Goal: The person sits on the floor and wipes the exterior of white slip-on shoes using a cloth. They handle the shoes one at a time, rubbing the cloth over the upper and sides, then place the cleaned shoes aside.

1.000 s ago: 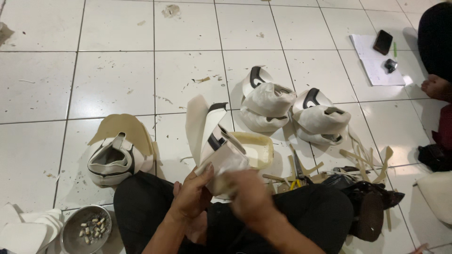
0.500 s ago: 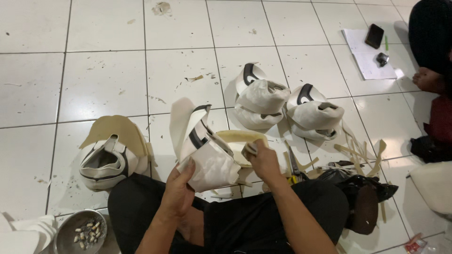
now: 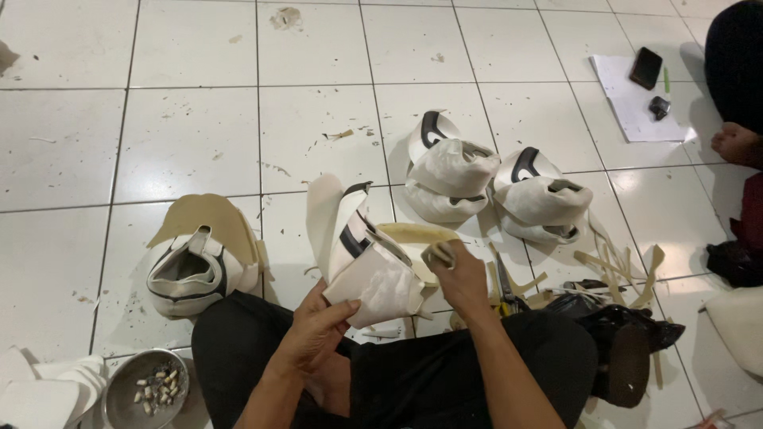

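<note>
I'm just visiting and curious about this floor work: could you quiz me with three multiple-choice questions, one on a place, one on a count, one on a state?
1. Where is the metal bowl?
A. bottom left on the floor
B. on the paper sheet
C. beside the phone

2. How many white shoe uppers lie in the cluster ahead of the hands?
A. one
B. two
C. five

3. What is the left hand doing?
A. resting empty
B. gripping the white shoe upper
C. holding scissors

Answers: 1 A, it sits by the person's knee. 2 B, two lie side by side. 3 B, fingers wrap its lower edge.
</note>
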